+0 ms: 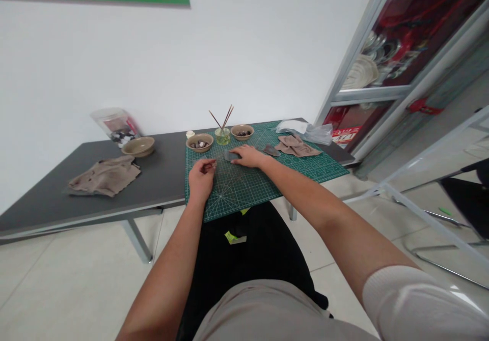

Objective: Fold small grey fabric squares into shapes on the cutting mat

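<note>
My left hand (201,176) rests on the green cutting mat (244,183), fingers pinched together on something too small to make out. My right hand (249,156) lies flat on the mat, fingers pressing down a small dark grey flat piece (230,154). Just behind the hands stand a tan bowl (199,142) with dark pieces, a small glass (222,136) of yellowish liquid with thin sticks, and a second tan bowl (242,132).
Another dark piece (271,150), a beige cloth (297,146) and a clear plastic bag (305,130) lie on the mat's right part. On the grey table (160,178) to the left are a beige cloth (105,176), an empty bowl (138,147) and a plastic jar (114,125). A glass cabinet (405,56) stands right.
</note>
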The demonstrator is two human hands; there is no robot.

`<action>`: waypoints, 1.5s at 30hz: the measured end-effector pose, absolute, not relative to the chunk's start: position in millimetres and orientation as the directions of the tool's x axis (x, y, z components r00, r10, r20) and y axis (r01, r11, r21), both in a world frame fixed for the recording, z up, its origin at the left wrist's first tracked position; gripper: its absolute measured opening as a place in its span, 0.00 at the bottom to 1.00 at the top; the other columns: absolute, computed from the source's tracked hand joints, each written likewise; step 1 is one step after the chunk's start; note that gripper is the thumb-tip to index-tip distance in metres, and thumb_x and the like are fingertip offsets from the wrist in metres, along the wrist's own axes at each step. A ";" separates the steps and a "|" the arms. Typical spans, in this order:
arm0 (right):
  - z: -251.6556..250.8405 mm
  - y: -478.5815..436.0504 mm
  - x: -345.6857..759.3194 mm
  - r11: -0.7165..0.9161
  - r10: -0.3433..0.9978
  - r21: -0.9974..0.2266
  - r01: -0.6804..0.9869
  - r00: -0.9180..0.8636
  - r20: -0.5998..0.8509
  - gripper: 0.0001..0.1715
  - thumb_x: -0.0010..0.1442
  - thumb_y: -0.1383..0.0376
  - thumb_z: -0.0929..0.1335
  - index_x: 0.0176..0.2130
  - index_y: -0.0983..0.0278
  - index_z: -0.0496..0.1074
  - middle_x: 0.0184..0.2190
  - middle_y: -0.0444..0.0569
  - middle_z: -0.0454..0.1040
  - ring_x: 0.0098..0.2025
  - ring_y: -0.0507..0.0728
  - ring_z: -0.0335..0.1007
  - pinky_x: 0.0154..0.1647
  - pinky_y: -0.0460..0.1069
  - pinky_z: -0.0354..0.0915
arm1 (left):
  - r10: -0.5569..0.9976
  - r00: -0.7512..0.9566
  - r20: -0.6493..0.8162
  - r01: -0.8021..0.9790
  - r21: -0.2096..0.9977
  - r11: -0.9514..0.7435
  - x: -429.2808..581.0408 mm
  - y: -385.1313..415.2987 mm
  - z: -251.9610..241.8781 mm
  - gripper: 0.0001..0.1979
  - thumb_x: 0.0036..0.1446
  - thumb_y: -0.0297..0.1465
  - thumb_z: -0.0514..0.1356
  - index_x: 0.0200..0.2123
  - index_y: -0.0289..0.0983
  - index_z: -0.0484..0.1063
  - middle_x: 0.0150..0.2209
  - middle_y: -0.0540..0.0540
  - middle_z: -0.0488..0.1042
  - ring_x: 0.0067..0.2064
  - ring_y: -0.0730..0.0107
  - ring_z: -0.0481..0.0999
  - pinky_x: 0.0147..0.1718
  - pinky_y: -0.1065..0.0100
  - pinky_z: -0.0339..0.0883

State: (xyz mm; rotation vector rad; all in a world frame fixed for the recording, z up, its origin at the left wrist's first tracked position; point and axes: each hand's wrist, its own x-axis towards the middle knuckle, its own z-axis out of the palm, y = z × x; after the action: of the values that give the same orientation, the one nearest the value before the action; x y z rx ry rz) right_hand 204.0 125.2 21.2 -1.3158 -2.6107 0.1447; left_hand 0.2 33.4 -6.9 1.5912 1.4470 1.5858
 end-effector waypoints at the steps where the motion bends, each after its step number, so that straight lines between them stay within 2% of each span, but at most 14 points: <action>1: 20.5 128.1 201.7 0.597 0.802 -0.180 0.782 -0.580 0.143 0.30 0.61 0.52 0.68 0.59 0.61 0.68 0.58 0.56 0.69 0.59 0.67 0.63 0.58 0.61 0.57 | 0.877 -0.229 0.423 0.327 0.882 -0.340 0.6 32.8 -6.0 0.11 0.50 0.32 0.61 0.39 0.37 0.76 0.36 0.47 0.76 0.36 0.69 0.75 0.42 0.65 0.69; 5: 24.4 132.1 197.2 0.642 0.765 -0.094 0.761 -0.627 0.147 0.23 0.63 0.53 0.66 0.51 0.63 0.74 0.47 0.57 0.77 0.51 0.63 0.71 0.52 0.53 0.61 | 0.876 -0.264 0.404 0.261 0.904 -0.338 4.5 29.2 -0.2 0.13 0.52 0.35 0.62 0.40 0.36 0.75 0.35 0.46 0.77 0.37 0.68 0.75 0.42 0.65 0.70; 9: 31.3 126.2 194.3 0.588 0.794 -0.001 0.809 -0.577 0.190 0.18 0.64 0.59 0.64 0.48 0.65 0.74 0.41 0.59 0.78 0.42 0.64 0.74 0.43 0.52 0.63 | 0.884 -0.307 0.352 0.224 0.930 -0.293 7.4 25.9 4.1 0.12 0.52 0.38 0.62 0.37 0.36 0.75 0.32 0.47 0.77 0.33 0.69 0.75 0.38 0.66 0.70; 11: 34.0 121.9 194.5 0.556 0.811 -0.005 0.831 -0.541 0.222 0.13 0.62 0.62 0.65 0.43 0.65 0.75 0.39 0.58 0.78 0.41 0.63 0.74 0.41 0.52 0.62 | 0.886 -0.306 0.348 0.227 0.931 -0.287 7.3 24.8 4.8 0.11 0.52 0.39 0.62 0.34 0.36 0.74 0.28 0.49 0.76 0.30 0.70 0.74 0.35 0.67 0.69; 15: 38.4 104.0 198.1 0.446 0.853 -0.202 0.872 -0.345 0.393 0.10 0.59 0.62 0.65 0.38 0.65 0.72 0.36 0.55 0.77 0.39 0.61 0.72 0.39 0.51 0.61 | 0.890 -0.302 0.341 0.233 0.932 -0.277 6.6 24.6 3.5 0.11 0.52 0.40 0.62 0.28 0.37 0.72 0.25 0.51 0.74 0.27 0.71 0.74 0.31 0.68 0.69; 18: 36.6 75.5 196.1 0.390 0.849 -0.426 0.816 -0.140 0.509 0.09 0.58 0.62 0.64 0.36 0.64 0.69 0.32 0.50 0.75 0.34 0.57 0.70 0.37 0.49 0.60 | 0.909 -0.267 0.321 0.197 0.941 -0.275 8.3 25.7 1.8 0.11 0.51 0.39 0.63 0.32 0.37 0.72 0.25 0.50 0.75 0.26 0.70 0.74 0.29 0.68 0.69; 20: 30.7 52.6 189.7 0.380 0.861 -0.550 0.744 -0.068 0.503 0.07 0.57 0.61 0.64 0.34 0.63 0.67 0.28 0.46 0.73 0.31 0.55 0.68 0.34 0.48 0.60 | 0.925 -0.212 0.314 0.200 0.941 -0.273 10.2 26.1 1.3 0.11 0.50 0.37 0.63 0.35 0.37 0.72 0.26 0.50 0.75 0.27 0.69 0.75 0.29 0.67 0.69; 23: 17.7 25.2 175.5 0.403 0.887 -0.645 0.650 -0.102 0.451 0.06 0.55 0.61 0.64 0.32 0.61 0.66 0.25 0.43 0.71 0.28 0.54 0.66 0.32 0.48 0.60 | 0.934 -0.120 0.336 0.327 0.902 -0.283 11.8 25.6 1.5 0.09 0.50 0.34 0.63 0.34 0.37 0.73 0.28 0.49 0.76 0.30 0.69 0.76 0.32 0.68 0.69; 25: 10.1 16.9 166.8 0.427 0.887 -0.672 0.605 -0.137 0.440 0.06 0.54 0.62 0.65 0.34 0.61 0.68 0.27 0.43 0.72 0.29 0.54 0.68 0.33 0.48 0.62 | 0.932 -0.092 0.351 0.413 0.865 -0.285 11.4 24.9 1.8 0.07 0.50 0.32 0.63 0.33 0.37 0.73 0.29 0.49 0.77 0.31 0.70 0.76 0.34 0.68 0.69; 28: 4.3 17.5 159.8 0.451 0.883 -0.712 0.538 -0.152 0.444 0.18 0.54 0.63 0.67 0.45 0.62 0.70 0.35 0.46 0.77 0.35 0.56 0.73 0.39 0.49 0.67 | 0.933 -0.080 0.350 0.446 0.850 -0.281 10.2 24.3 1.7 0.07 0.51 0.33 0.62 0.33 0.37 0.72 0.30 0.49 0.77 0.32 0.70 0.77 0.35 0.68 0.69; 30: 2.9 20.9 159.2 0.454 0.885 -0.721 0.524 -0.172 0.433 0.21 0.56 0.64 0.66 0.50 0.61 0.72 0.42 0.48 0.79 0.42 0.57 0.76 0.45 0.51 0.69 | 0.935 -0.069 0.349 0.441 0.851 -0.285 10.0 24.0 1.9 0.07 0.52 0.34 0.62 0.34 0.37 0.72 0.30 0.49 0.77 0.32 0.70 0.76 0.35 0.68 0.69; 35: -1.7 21.5 160.8 0.519 0.849 -0.616 0.592 -0.276 0.451 0.22 0.63 0.67 0.62 0.55 0.56 0.72 0.54 0.45 0.74 0.55 0.57 0.71 0.58 0.54 0.65 | 0.909 -0.052 0.414 0.570 0.760 -0.314 11.3 22.5 3.0 0.04 0.52 0.31 0.60 0.31 0.38 0.73 0.29 0.49 0.76 0.32 0.69 0.74 0.36 0.67 0.67; 40: -5.4 16.9 158.3 0.580 0.807 -0.508 0.637 -0.364 0.464 0.26 0.63 0.69 0.62 0.59 0.57 0.68 0.60 0.46 0.68 0.59 0.57 0.68 0.61 0.54 0.64 | 0.899 -0.047 0.436 0.632 0.710 -0.311 11.2 21.0 2.8 0.06 0.51 0.27 0.59 0.33 0.37 0.76 0.31 0.48 0.77 0.34 0.68 0.74 0.38 0.67 0.67; 45: -4.9 15.4 157.2 0.564 0.817 -0.498 0.658 -0.361 0.448 0.25 0.64 0.69 0.61 0.59 0.58 0.69 0.60 0.47 0.67 0.58 0.57 0.68 0.59 0.53 0.65 | 0.898 -0.067 0.436 0.639 0.709 -0.297 10.7 19.3 1.7 0.06 0.52 0.29 0.59 0.32 0.38 0.77 0.31 0.47 0.77 0.34 0.67 0.74 0.37 0.66 0.67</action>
State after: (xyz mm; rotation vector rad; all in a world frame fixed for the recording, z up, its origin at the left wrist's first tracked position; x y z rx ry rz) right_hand 157.2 15.4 -4.9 -1.1761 -2.1262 0.3055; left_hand 10.7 19.3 1.7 1.9255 1.6587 1.2972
